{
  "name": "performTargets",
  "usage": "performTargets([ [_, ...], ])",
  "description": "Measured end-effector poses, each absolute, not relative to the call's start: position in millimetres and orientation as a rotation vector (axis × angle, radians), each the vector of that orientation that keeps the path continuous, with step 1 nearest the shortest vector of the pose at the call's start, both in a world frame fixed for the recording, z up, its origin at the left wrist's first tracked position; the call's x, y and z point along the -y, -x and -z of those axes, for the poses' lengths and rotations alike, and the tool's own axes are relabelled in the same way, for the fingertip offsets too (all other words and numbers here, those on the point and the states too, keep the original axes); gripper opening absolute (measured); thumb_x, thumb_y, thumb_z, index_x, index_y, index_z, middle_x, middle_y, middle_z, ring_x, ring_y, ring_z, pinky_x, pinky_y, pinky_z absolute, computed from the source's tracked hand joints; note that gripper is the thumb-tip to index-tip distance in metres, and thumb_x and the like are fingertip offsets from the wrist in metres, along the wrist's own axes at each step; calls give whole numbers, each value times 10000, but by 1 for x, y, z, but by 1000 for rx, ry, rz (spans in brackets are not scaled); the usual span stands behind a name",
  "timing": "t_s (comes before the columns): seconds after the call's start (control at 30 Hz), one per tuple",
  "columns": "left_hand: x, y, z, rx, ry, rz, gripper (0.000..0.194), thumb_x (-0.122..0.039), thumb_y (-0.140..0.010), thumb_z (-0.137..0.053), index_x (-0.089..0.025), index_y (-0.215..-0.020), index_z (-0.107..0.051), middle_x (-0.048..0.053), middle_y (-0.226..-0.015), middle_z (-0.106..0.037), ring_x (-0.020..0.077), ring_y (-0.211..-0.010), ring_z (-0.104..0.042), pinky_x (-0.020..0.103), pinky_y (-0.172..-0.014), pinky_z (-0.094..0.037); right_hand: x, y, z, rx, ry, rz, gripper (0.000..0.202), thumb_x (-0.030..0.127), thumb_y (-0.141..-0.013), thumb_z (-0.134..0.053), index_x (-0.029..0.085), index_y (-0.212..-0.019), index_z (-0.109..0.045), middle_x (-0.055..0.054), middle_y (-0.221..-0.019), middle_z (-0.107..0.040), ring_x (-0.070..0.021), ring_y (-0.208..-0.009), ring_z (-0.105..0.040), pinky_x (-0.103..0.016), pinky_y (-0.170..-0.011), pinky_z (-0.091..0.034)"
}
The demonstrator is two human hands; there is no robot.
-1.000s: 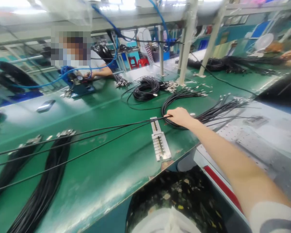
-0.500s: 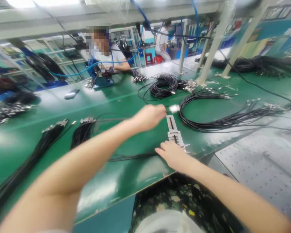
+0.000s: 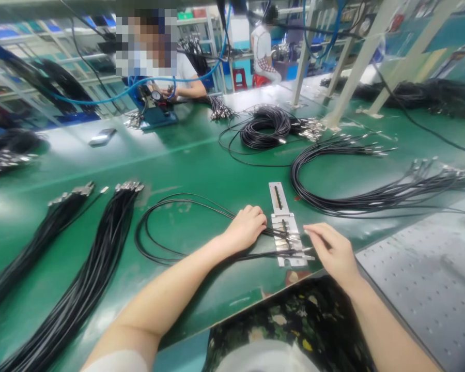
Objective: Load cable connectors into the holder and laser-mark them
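Observation:
A light metal fixture [image 3: 288, 260] lies on the green bench, its hinged-looking upper plate [image 3: 274, 192] folded out away from me. Several black cables [image 3: 251, 256] run across the lower plate, metal-tipped ends pointing right. Beside the fixture's left edge, my left hand [image 3: 245, 227] is closed over the cables, fingers curled down; the exact grip is partly hidden. Just right of the fixture, my right hand [image 3: 333, 250] pinches thumb and forefinger together near the cable tips; whatever sits between them is too small to make out. The cables loop back [image 3: 139, 227] to the left.
Two thick cable bundles [image 3: 101, 258] lie at left. A coiled bundle [image 3: 265, 126] and a curved bundle [image 3: 313, 194] lie beyond and right. A perforated metal surface [image 3: 414, 289] adjoins the bench. Across it, a person [image 3: 186, 77] sits behind a blue press [image 3: 155, 116]; a phone [image 3: 103, 137] lies nearby.
My left hand has come down from above the upper plate to the cables at the fixture's left edge. My right hand has moved off the lower plate to its right side, fingers now pinched.

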State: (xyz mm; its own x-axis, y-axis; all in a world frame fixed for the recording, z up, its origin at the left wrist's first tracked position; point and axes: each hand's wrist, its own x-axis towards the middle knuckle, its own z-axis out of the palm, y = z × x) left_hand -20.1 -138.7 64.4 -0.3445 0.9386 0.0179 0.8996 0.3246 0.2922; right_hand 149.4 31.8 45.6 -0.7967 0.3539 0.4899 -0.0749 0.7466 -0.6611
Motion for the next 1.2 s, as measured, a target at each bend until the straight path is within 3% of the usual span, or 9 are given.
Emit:
performTargets([
  [0.23,149,35,-78,-2221,-1511,-447,210,-235,-896,-352,-191,-822,-544,11,-779,-593,149,-706,-537,252,-661,-405,-38,-127,-46,2393,269,-1082,181,285,-865,-467,223,-912,-631,-37,-890,-637,-171,-813,-602,-313,-752,-488],
  [0.43,149,38,-79,-2271,-1441,-390,262,-281,-909,-324,-200,-822,-558,19,-813,-630,163,-736,-570,253,-676,-404,-41,-118,-41,2448,214,-1103,212,227,-878,-429,228,-944,-630,-35,-922,-614,-170,-869,-583,-321,-790,-475],
  [0.67,143,36,-75,-2369,-1436,-176,278,-277,-909,-308,-197,-837,-564,41,-832,-636,197,-753,-584,273,-640,-411,-42,-117,-46,2726,17,-768,340,98,-847,-361,210,-1024,-629,-68,-955,-514,-179,-880,-527,-331,-773,-472],
  [0.77,143,35,-72,-2364,-1511,-235,262,-250,-908,-318,-216,-1011,-557,36,-917,-628,193,-831,-578,271,-690,-424,-39,-116,-51,2837,8,-515,354,62,-823,-352,176,-1006,-633,-83,-934,-514,-197,-859,-506,-331,-737,-460],
  [0.9,145,31,-69,-2292,-1768,-189,505,-130,-882,-327,-373,-1325,-326,0,-875,-571,148,-780,-549,226,-655,-408,-35,-115,-54,2906,9,-262,322,61,-812,-378,168,-960,-643,-74,-865,-530,-190,-766,-485,-308,-660,-426],
  [1.03,146,28,-67,-2322,-1874,8,552,-102,-858,-360,-398,-1324,-334,7,-808,-510,143,-717,-501,221,-575,-365,-35,-115,-54,2901,-8,-231,319,47,-805,-391,166,-969,-637,-69,-875,-541,-178,-770,-472,-285,-664,-404],
  [1.2,145,21,-66,-2424,-1863,61,531,-110,-856,-373,-396,-1304,-362,20,-849,-524,179,-765,-466,270,-596,-340,-33,-114,-54,2893,6,-174,289,59,-800,-424,165,-960,-640,-69,-872,-556,-180,-745,-459,-292,-635,-382],
])
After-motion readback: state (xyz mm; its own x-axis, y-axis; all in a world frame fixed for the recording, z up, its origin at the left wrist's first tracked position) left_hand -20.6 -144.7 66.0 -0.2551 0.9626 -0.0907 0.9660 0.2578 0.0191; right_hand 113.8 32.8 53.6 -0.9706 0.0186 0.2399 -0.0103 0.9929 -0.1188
